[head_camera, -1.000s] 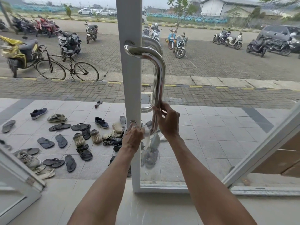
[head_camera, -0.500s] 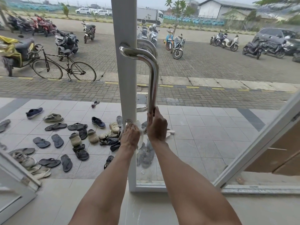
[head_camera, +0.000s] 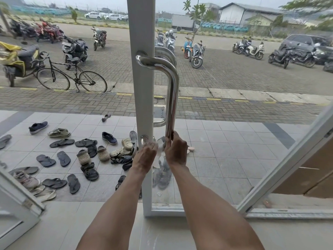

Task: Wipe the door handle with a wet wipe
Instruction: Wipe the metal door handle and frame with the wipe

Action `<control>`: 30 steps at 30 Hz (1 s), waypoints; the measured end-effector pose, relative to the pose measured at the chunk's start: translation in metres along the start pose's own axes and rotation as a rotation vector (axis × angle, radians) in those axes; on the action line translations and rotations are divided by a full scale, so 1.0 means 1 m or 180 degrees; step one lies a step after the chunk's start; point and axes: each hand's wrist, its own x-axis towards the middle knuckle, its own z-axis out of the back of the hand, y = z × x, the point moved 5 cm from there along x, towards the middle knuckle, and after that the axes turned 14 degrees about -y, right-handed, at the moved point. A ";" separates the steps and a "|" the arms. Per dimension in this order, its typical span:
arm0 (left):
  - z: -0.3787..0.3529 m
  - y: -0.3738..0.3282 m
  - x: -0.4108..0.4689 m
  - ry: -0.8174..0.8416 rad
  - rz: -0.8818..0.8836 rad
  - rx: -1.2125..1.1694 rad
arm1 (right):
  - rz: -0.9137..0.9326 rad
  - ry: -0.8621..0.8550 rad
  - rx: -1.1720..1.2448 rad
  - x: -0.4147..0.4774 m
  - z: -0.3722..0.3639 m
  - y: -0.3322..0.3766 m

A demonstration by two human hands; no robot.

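Observation:
A polished steel D-shaped door handle [head_camera: 172, 91] is fixed to the white frame of a glass door [head_camera: 144, 105]. My right hand [head_camera: 176, 149] grips the lower end of its vertical bar. My left hand [head_camera: 145, 156] is at the handle's lower mount by the frame, holding a white wet wipe [head_camera: 159, 152] that hangs between the two hands. A second handle shows through the glass on the outer side.
Several sandals and shoes [head_camera: 86, 156] lie on the tiled porch outside. A bicycle [head_camera: 72, 76] and parked motorbikes stand on the brick paving beyond. An open white door leaf [head_camera: 281, 168] angles in at the right, another frame at the lower left.
My right hand has slid down the vertical bar towards its lower bend. My left hand stays at the lower mount with the wipe. The view has shifted slightly.

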 end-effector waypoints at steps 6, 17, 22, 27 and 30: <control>0.001 0.021 0.013 0.0184 0.0415 0.0164 | 0.0135 -0.0222 0.0221 -0.002 0.002 0.000; -0.010 0.004 -0.005 0.0161 0.0015 0.0204 | 0.0224 -0.0030 0.0154 -0.002 0.001 -0.002; -0.012 0.018 0.005 0.0435 0.0465 0.0398 | 0.0312 0.0021 0.0143 0.000 0.002 -0.005; -0.018 0.007 0.003 0.0465 0.0843 0.0435 | 0.0364 0.0051 0.0106 0.000 0.001 -0.006; -0.020 -0.002 -0.006 0.0376 0.0721 0.0429 | 0.0338 0.0024 0.0151 -0.001 0.001 -0.006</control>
